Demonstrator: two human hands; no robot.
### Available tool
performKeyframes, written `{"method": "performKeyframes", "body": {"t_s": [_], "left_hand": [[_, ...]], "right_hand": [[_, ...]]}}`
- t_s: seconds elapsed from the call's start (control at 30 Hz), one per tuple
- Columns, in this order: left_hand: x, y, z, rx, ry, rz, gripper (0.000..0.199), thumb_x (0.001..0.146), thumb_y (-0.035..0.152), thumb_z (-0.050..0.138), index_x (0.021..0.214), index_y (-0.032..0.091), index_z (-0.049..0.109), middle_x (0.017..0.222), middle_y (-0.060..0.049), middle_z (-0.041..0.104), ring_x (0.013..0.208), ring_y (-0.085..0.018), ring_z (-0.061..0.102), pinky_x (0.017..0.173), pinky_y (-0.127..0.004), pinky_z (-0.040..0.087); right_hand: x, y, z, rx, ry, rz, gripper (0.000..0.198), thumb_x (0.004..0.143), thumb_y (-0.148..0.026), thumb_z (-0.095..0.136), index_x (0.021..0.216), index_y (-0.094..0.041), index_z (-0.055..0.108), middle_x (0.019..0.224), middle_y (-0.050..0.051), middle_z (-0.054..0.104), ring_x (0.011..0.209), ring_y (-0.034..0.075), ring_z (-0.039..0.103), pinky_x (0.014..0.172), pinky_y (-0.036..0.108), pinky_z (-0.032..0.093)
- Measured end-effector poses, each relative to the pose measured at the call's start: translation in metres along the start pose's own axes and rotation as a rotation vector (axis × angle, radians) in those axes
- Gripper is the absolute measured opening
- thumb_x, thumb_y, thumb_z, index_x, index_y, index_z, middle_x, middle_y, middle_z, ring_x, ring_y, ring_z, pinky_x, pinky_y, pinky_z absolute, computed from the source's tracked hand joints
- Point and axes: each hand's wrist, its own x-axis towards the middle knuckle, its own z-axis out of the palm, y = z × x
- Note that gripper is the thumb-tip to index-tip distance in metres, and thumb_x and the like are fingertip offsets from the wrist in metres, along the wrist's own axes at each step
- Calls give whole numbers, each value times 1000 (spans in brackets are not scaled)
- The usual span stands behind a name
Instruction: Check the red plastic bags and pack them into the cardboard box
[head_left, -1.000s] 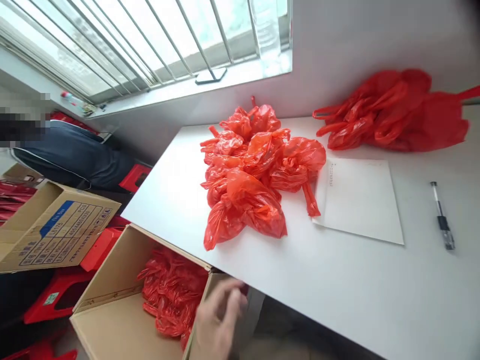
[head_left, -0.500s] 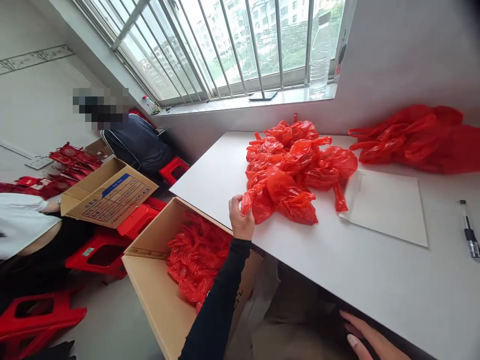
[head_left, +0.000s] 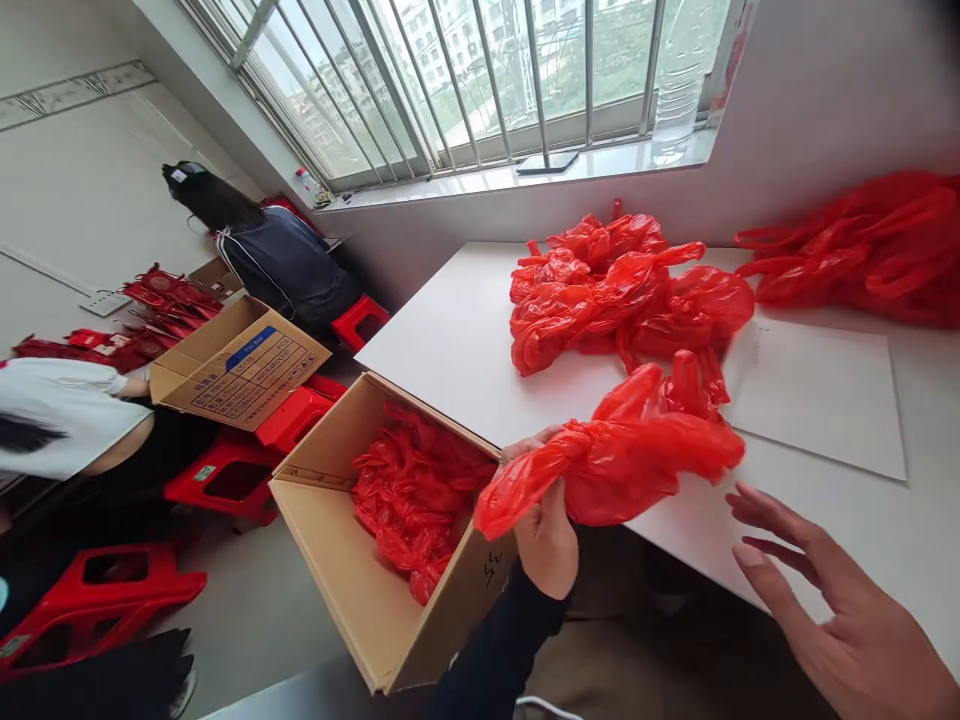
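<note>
My left hand [head_left: 547, 540] is closed round the gathered part of a red plastic bag [head_left: 622, 465], holding it above the table's front edge. The bag's bulk stretches to the right, and its loose end hangs left of my wrist. Just right of that bag, my right hand [head_left: 840, 590] is open, fingers apart, touching nothing. Behind them a heap of red plastic bags [head_left: 600, 290] lies on the white table [head_left: 435, 345]. More red bags [head_left: 420, 490] fill part of the cardboard box [head_left: 330, 560] at my left.
A white sheet of paper [head_left: 825, 400] and another red bag pile [head_left: 862, 250] lie on the table's right side. A clear bottle [head_left: 679, 90] stands on the windowsill. Red stools [head_left: 225, 480], a second cardboard box [head_left: 247, 365] and two people are at the left.
My left hand has lifted a red bag off the front of the heap and drawn it toward me. The right hand has risen from below the table edge, fingers spread.
</note>
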Motion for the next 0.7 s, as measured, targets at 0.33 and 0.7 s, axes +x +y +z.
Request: {"method": "performKeyframes", "body": {"t_s": [0.33,0.7], "left_hand": [[6,-17,11,-369,-90,-159,17,95,32,63,107,19,64,117,-10,68,118,-27,65,104,-43,52],[-8,-16,35,-403,-502,-268,10,96,30,62,104,24,62,113,-5,68,111,-25,67,99,-43,55]], "right_hand": [[37,-11,27,-40,19,-114,47,98,-55,52,140,-33,55,117,2,69,90,22,69,51,28,53],[21,-39,-13,128,178,-246,20,99,-27,61,119,-32,63,105,-1,64,100,17,59,88,30,47]]}}
